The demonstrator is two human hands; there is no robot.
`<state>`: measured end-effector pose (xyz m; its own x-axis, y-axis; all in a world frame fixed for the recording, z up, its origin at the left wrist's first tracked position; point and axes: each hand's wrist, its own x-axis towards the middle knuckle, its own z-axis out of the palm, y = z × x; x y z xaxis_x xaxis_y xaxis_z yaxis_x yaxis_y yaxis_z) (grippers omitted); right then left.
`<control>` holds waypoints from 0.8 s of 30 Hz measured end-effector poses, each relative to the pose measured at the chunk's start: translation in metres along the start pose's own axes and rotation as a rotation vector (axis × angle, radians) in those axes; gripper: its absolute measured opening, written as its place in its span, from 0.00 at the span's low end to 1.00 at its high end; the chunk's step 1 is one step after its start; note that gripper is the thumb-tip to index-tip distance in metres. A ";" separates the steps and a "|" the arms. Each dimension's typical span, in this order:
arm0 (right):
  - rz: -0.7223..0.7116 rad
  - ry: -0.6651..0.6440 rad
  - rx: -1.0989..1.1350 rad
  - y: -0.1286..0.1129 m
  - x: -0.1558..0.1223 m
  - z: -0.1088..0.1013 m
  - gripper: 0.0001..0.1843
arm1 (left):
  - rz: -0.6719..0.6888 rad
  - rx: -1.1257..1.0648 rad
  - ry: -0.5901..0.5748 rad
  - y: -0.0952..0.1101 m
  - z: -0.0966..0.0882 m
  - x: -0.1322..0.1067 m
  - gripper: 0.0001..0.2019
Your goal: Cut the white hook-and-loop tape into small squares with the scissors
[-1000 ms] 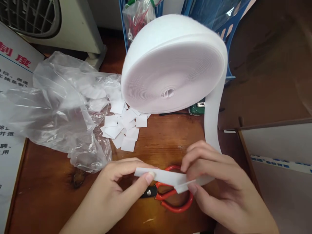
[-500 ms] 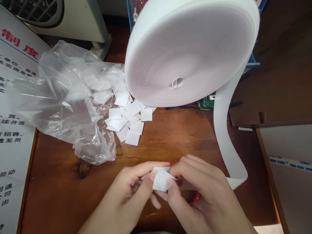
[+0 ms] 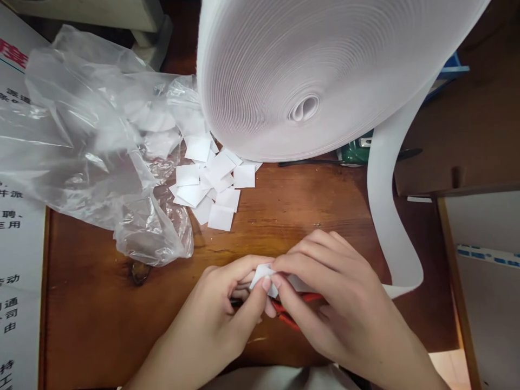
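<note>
My left hand (image 3: 219,303) and my right hand (image 3: 337,287) meet low in the middle of the head view. Thumbs and fingers of both pinch a small white square piece (image 3: 261,275), which looks bent and is partly covered. Red-handled scissors (image 3: 289,319) show beneath my fingers; whether a hand grips them is hidden. From a large roll of white tape (image 3: 260,86) at the top, a loose strip (image 3: 384,200) hangs down on the right, twists, and runs behind my right hand. Beyond my hands, several white cut squares (image 3: 220,216) lie in a loose pile.
A clear plastic bag (image 3: 101,157) with white pieces inside lies at the left on the wooden table (image 3: 93,325). Behind the roll sits a green object (image 3: 355,153). A printed board (image 3: 20,303) edges the left side; a blue tray (image 3: 450,70) shows at the upper right.
My view has shifted and come closer to the roll. The white piece has turned and bent between my fingers, and my thumbs have come together. More of the red scissors now shows.
</note>
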<state>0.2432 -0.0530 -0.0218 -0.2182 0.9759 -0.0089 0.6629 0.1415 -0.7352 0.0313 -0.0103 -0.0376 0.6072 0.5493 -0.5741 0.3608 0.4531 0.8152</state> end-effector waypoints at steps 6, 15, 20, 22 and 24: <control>0.025 -0.020 0.157 0.004 0.001 -0.005 0.13 | -0.028 -0.016 -0.023 0.000 -0.001 0.000 0.06; -0.050 -0.002 0.051 0.007 0.001 -0.004 0.12 | -0.008 0.059 -0.018 -0.001 -0.001 0.000 0.10; -0.084 0.017 0.007 0.006 0.003 -0.001 0.11 | 0.006 0.090 0.012 0.001 -0.001 -0.001 0.10; -0.092 0.050 0.007 0.005 0.004 0.000 0.12 | 0.013 0.092 0.021 0.001 0.000 -0.001 0.10; -0.084 0.088 0.006 0.005 0.004 0.000 0.11 | 0.024 0.096 0.022 0.001 0.000 -0.001 0.11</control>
<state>0.2450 -0.0482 -0.0254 -0.2088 0.9715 0.1125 0.6404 0.2228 -0.7350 0.0311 -0.0103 -0.0363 0.6010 0.5749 -0.5552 0.4134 0.3709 0.8316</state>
